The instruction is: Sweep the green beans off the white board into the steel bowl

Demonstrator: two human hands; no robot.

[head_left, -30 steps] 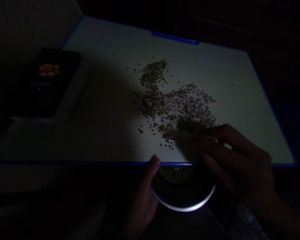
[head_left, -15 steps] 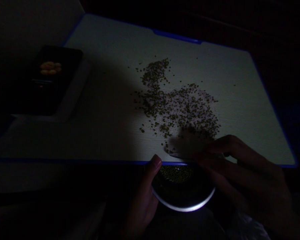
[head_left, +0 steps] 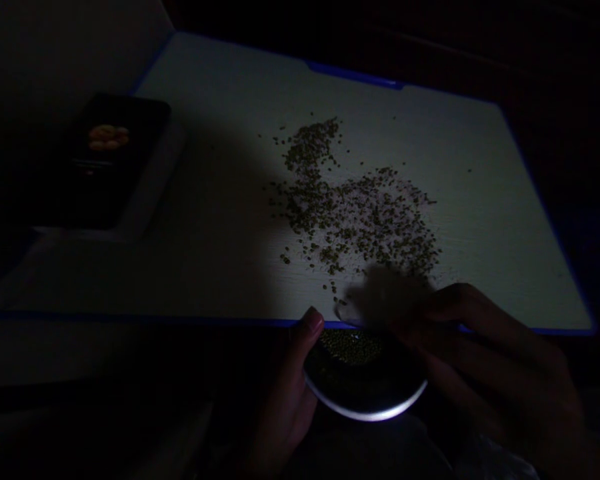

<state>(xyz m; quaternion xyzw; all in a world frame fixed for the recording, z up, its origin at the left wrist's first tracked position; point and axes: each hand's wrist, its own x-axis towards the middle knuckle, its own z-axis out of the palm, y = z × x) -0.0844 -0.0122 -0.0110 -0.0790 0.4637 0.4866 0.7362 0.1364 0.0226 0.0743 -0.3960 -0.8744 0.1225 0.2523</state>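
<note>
My left hand (head_left: pixel 297 387) is closed on the rim of a metal bowl (head_left: pixel 373 415), its thumb at the board's front edge. Green mung beans (head_left: pixel 353 347) lie inside the bowl. Pinched in my right hand (head_left: pixel 485 367) is a thin, flat piece with a rounded edge (head_left: pixel 347 315), too dark to name. It meets the board at the front edge, just above the bowl. Loose mung beans mixed with pale grains (head_left: pixel 360 213) are spread over the white board (head_left: pixel 220 280), a few of them close to the thin piece.
A dark phone or screen with a lit picture (head_left: pixel 107 157) rests on a pale box-like block (head_left: pixel 153 187) at the board's left. Blue trim edges the board, with a blue ledge (head_left: pixel 355 75) at the back. Deep shadow covers the surroundings.
The thin piece in my right hand has drawn slightly down toward the front edge and bowl. A few beans near it have shifted or gone. My left hand keeps its place.
</note>
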